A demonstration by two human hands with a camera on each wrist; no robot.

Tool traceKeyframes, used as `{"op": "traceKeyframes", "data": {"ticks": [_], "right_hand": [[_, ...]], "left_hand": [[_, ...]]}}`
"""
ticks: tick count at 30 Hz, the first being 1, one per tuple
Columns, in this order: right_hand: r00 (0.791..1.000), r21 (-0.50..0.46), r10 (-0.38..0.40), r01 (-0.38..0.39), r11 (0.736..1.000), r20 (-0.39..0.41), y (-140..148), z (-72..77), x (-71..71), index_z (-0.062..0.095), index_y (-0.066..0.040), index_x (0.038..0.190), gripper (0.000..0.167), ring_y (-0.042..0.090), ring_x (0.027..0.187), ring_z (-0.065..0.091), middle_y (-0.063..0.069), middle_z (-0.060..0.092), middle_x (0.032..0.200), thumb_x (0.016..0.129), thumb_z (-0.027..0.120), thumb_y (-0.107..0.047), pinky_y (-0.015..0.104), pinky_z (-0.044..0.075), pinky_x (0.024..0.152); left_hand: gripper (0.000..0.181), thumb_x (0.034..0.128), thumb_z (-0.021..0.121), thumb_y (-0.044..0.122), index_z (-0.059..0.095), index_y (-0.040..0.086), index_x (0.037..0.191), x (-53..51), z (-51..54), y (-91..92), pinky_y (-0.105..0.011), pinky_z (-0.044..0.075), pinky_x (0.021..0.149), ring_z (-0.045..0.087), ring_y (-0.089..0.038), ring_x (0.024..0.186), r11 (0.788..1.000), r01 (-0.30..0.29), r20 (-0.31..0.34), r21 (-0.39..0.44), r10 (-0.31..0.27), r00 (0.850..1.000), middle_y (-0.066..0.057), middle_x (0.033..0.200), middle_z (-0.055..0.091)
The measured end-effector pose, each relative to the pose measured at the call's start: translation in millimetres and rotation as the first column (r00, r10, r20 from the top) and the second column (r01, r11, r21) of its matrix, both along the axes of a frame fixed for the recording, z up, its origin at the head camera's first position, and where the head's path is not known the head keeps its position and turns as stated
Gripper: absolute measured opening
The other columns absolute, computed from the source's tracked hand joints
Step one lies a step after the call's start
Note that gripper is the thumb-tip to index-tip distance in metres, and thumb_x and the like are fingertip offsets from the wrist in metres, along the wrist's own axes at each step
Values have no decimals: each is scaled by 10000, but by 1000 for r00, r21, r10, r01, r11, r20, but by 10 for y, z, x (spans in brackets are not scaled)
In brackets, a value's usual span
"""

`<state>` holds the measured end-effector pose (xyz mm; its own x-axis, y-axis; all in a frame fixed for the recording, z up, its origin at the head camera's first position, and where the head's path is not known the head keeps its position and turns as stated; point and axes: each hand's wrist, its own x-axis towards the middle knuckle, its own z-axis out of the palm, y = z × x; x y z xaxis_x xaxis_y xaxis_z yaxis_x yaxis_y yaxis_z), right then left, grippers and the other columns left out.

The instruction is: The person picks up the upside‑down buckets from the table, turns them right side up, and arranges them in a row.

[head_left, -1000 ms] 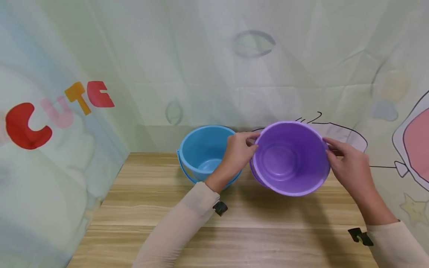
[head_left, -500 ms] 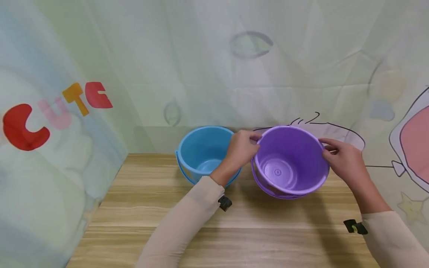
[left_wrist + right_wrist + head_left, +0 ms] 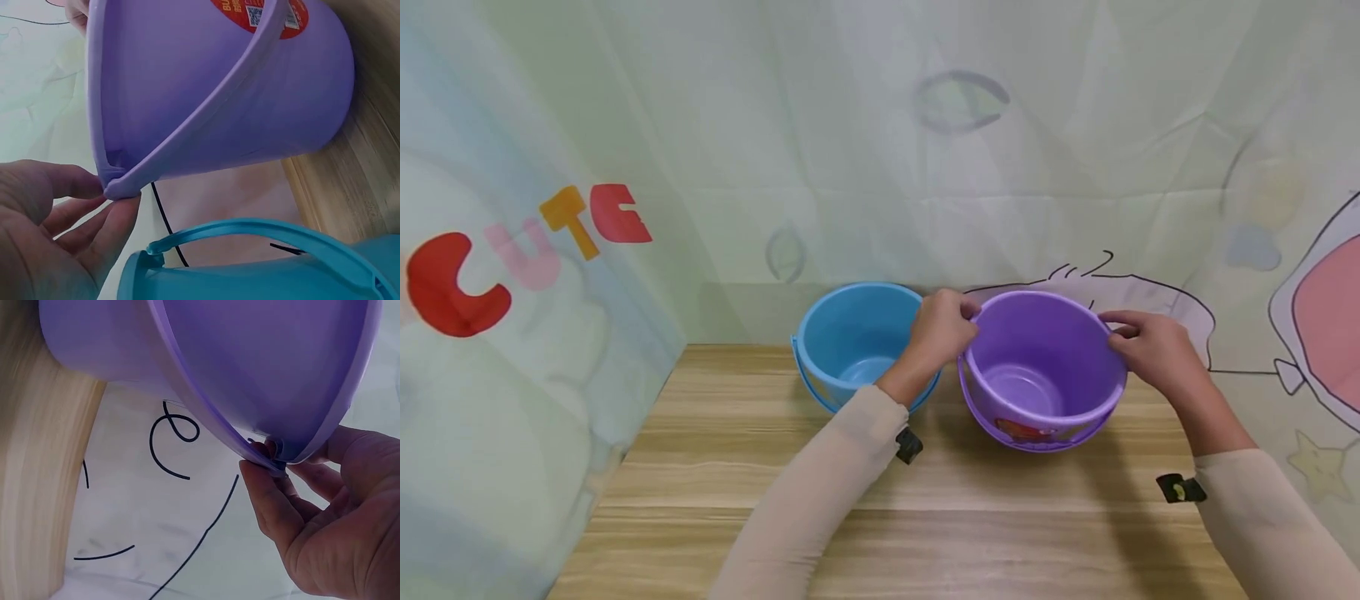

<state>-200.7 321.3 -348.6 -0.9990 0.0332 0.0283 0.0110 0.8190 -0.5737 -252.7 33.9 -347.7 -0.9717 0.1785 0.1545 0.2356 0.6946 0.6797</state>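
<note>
A purple bucket is held between both hands, its mouth tilted a little toward me. My left hand pinches its left rim where the handle joins. On the opposite side, my right hand pinches the rim at the other handle joint, with thumb and fingers around it in the right wrist view. The handle hangs down along the front, across a red label. Whether the bucket's base touches the table is hard to tell. A blue bucket stands left of it, partly hidden by my left hand and forearm.
Both buckets are at the back of a wood-grain table, close to a printed curtain that hangs behind and along the left side. The blue bucket's handle hangs down at its front.
The purple bucket has tipped back toward upright, its rim coming lower and shifting slightly left. Its front label has come into sight. Both hands still pinch the rim; the blue bucket has stayed put.
</note>
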Motion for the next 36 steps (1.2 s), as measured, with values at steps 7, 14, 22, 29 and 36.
{"op": "traceKeyframes", "data": {"ticks": [7, 14, 22, 29, 36], "right_hand": [[999, -50, 26, -24, 998, 43, -14, -61, -53, 579, 48, 1406, 485, 212, 796, 751, 338, 692, 1191, 957, 539, -130, 284, 580, 656], [996, -69, 32, -27, 997, 83, -9, -75, -95, 545, 57, 1432, 514, 242, 816, 767, 375, 648, 1246, 957, 542, -139, 393, 641, 722], [995, -52, 25, -20, 998, 97, -8, -85, -128, 540, 43, 1445, 520, 263, 843, 771, 373, 640, 1265, 968, 538, -163, 416, 643, 744], [998, -6, 21, -21, 1000, 63, 6, -144, -78, 513, 43, 1468, 535, 283, 901, 764, 346, 651, 1276, 1027, 503, -261, 444, 625, 785], [998, 31, 25, -27, 999, 51, 26, -202, 74, 422, 0, 1545, 642, 505, 1201, 638, 342, 547, 1430, 1079, 413, -442, 638, 542, 936]], "left_hand": [[260, 909, 689, 89, 812, 151, 1128, -50, -19, 11, -333, 593, 804, 723, -170, 1007, 999, -8, 36, -47, 10, 999, -4, 1080, 788], [261, 923, 681, 91, 806, 164, 1140, -68, -25, 24, -305, 574, 752, 711, -160, 994, 993, 5, 36, -122, 0, 999, 1, 1099, 779], [286, 896, 628, 22, 512, 153, 670, -93, -38, 27, -253, 222, 500, 341, -125, 611, 983, 37, -3, -179, -39, 999, 44, 633, 369], [157, 947, 645, 95, 778, 113, 1030, -53, -67, 11, -264, 393, 582, 503, -134, 714, 973, 74, -78, -217, -93, 993, -7, 743, 603], [342, 970, 657, 148, 710, 49, 1293, 54, -46, -111, -289, 553, 812, 591, -145, 802, 974, 170, -155, -151, -193, 969, -67, 842, 685]]}}
